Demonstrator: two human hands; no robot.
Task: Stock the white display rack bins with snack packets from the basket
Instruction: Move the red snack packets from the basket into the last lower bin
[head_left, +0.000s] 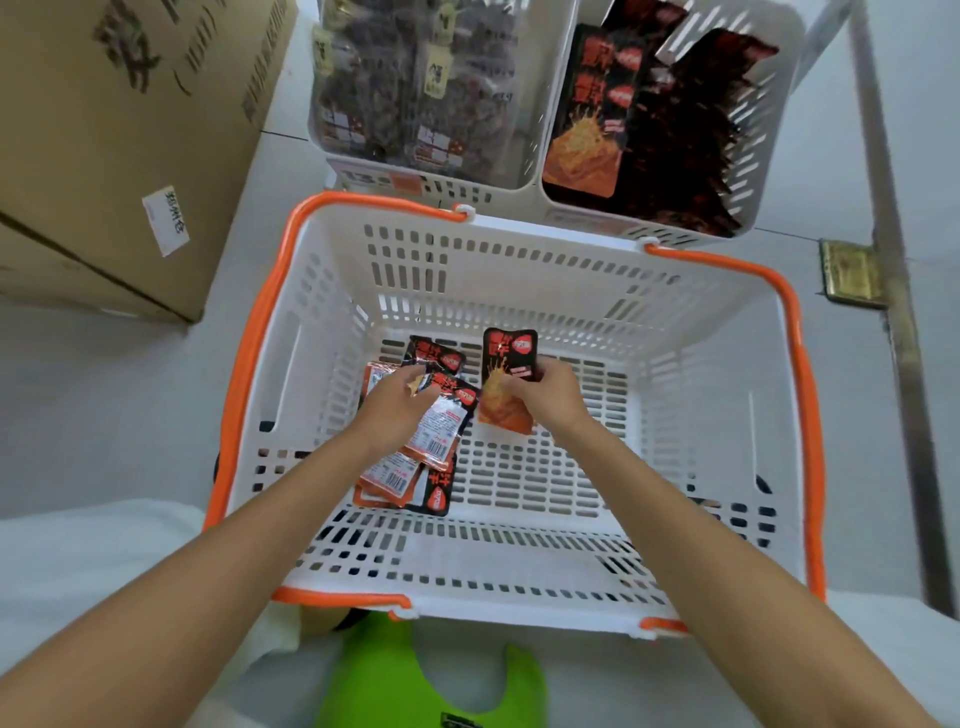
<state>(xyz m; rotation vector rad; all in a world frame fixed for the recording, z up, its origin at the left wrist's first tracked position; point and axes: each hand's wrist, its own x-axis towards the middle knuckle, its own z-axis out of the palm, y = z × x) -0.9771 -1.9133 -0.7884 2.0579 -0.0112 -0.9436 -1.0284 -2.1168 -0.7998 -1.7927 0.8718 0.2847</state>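
We had the snack packets at the bottom of the basket (519, 270), a white slotted one with orange handles, standing on the pale floor just in front of the rack bins. Our right hand (545, 395) was closed on one black-and-orange packet (508, 364), thumb across its front, holding it upright and tilted a little above the basket floor. Our left hand (397, 405) lay on the loose pile of packets (415, 457) toward the basket's left side, fingers curled over the topmost ones; we could not tell whether it truly gripped one or only pressed on it. Several packets in that pile lay face down (white labels and barcodes showing), and another (436, 356) lay face up just beyond the fingertips.

Past the far rim stood two white bins. The right bin (769, 171) held many of the same black-and-orange packets, standing on edge and leaning. The left bin (535, 156) was filled with darker packets bearing small pale tags. To the left of the basket sat a large cardboard box (104, 130) with a white sticker. At the bottom edge we saw something bright green (389, 675), partly under the basket's near rim.
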